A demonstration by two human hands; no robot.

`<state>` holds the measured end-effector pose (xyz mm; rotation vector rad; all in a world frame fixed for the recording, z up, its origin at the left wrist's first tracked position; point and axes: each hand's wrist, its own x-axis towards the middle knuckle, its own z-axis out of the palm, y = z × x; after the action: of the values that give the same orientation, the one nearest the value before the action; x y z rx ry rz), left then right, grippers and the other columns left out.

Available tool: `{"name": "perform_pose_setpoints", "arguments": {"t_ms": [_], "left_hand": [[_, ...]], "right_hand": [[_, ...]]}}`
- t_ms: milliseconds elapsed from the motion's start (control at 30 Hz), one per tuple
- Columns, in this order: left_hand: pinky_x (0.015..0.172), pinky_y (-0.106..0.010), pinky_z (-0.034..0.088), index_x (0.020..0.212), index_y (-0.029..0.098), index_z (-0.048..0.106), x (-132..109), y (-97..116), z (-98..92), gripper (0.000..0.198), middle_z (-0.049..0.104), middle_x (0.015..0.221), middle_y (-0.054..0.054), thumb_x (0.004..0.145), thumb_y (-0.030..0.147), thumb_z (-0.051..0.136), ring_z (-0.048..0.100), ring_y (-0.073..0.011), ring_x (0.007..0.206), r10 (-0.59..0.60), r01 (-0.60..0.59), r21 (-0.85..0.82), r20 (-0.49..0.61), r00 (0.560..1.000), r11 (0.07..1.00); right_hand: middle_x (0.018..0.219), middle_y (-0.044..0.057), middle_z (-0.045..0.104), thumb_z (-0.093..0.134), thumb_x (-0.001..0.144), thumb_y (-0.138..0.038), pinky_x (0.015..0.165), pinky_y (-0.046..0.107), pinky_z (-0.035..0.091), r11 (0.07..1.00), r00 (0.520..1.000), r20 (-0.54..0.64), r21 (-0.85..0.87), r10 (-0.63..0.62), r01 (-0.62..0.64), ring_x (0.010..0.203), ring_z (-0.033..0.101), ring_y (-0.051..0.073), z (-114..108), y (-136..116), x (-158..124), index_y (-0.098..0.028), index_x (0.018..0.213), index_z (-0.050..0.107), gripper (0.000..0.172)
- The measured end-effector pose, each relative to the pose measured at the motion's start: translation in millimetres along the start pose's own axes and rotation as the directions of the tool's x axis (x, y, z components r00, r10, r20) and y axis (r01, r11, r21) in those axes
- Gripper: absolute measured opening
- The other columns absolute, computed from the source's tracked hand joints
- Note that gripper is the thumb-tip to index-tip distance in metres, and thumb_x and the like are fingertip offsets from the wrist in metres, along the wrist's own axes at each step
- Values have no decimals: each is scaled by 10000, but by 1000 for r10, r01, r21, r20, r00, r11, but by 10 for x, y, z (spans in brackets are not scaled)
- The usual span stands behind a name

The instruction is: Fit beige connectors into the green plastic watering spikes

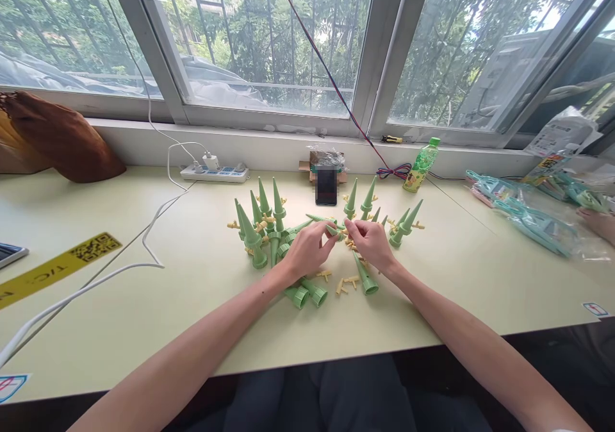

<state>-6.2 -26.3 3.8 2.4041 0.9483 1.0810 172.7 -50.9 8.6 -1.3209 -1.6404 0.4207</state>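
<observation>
Where the hands meet, just in front of the phone [326,186], left hand [307,250] pinches a green cone spike [331,229]. Right hand [369,244] pinches its other end.

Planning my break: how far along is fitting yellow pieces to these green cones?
Done: upright cones in the left cluster and right cluster carry yellow pieces. In hand: left hand and right hand hold one cone between them. Left: lying cones and loose yellow pieces on the table.
</observation>
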Motion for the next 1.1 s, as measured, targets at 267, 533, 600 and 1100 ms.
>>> {"name": "perform_pose_setpoints", "arguments": {"t_ms": [267, 533, 600, 1100], "left_hand": [[579, -272, 439, 723, 181, 543, 4, -18, -12, 243, 648, 731, -6, 895, 346, 586, 563, -133, 587, -50, 48, 84, 20, 999, 995], [555, -262, 393, 699, 182, 537, -3, -11, -20, 216, 626, 689, -11, 898, 264, 542, 563, -157, 619, -26, 6, 182, 106, 994, 983], [559, -265, 397, 701, 181, 552, 1, -1, -25, 219, 633, 689, -15, 896, 280, 554, 577, -165, 627, -26, 2, 194, 118, 993, 981], [609, -285, 437, 778, 186, 631, -4, 39, -58, 268, 678, 784, -31, 893, 412, 543, 592, -160, 654, 44, -81, 263, 145, 988, 961]], "right_hand": [[496, -25, 425, 484, 929, -539, 492, 262, 297, 999, 999, -21, 25, -32, 33, 484, 357, 110, -15, -24, -17, -184, 589, 510, 492], [539, -51, 441, 586, 863, -556, 501, 248, 312, 994, 982, 161, 57, -99, 91, 505, 367, 109, -9, -113, -74, -191, 815, 588, 368], [545, -52, 455, 596, 853, -561, 506, 248, 320, 995, 983, 158, 54, -92, 85, 510, 381, 112, -7, -99, -70, -193, 848, 585, 368], [547, -46, 369, 517, 916, -463, 507, 258, 290, 992, 988, 86, 7, -127, 127, 519, 307, 113, -10, -78, -59, -211, 645, 399, 388]]}}
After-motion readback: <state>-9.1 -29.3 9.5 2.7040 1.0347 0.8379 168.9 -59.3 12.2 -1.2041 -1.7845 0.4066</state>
